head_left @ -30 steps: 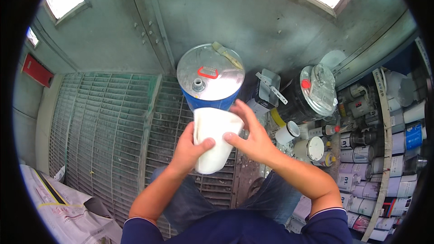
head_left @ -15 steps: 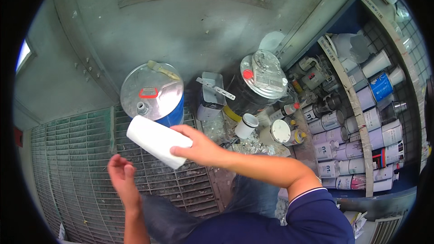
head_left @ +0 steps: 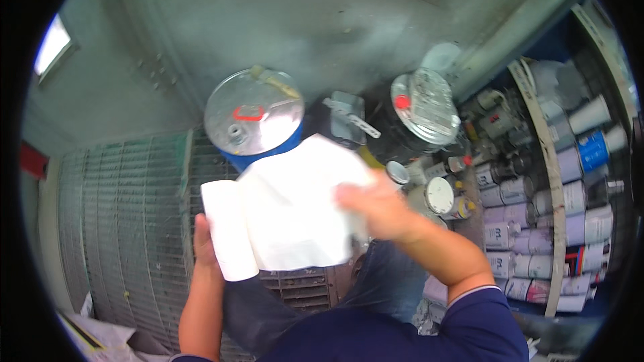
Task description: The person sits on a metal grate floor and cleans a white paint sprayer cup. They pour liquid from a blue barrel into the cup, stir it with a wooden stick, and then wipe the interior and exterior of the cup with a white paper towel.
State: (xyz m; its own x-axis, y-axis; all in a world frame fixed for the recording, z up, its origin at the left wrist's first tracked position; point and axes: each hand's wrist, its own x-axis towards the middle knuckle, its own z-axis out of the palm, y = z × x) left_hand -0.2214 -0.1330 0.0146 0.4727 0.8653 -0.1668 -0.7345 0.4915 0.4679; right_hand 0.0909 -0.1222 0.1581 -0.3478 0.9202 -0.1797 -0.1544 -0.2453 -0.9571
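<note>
A white paper towel roll [head_left: 229, 231] stands slightly tilted in front of me, gripped at its left side by my left hand [head_left: 204, 245]; most of that hand's fingers are hidden behind it. From the roll a wide paper sheet [head_left: 298, 204] stretches out to the right, still joined to it. My right hand [head_left: 381, 206], a little blurred, is closed on the sheet's right edge. Just beyond the paper is a blue drum [head_left: 228, 110] with a shiny metal top, on which a paintbrush [head_left: 276, 82] lies near a red handle.
A rectangular can [head_left: 347, 102] with a perforated strip across it stands by the wall. Right of it is a dark drum [head_left: 419, 135] with a cluttered lid. Small pots and a white-lidded can [head_left: 440, 194] stand nearer. Shelves of cans [head_left: 523, 214] line the right; floor grating [head_left: 127, 228] spreads left.
The roll has passed from my right hand into my left. My right hand has moved right, drawing a length of paper off it. The view has shifted left.
</note>
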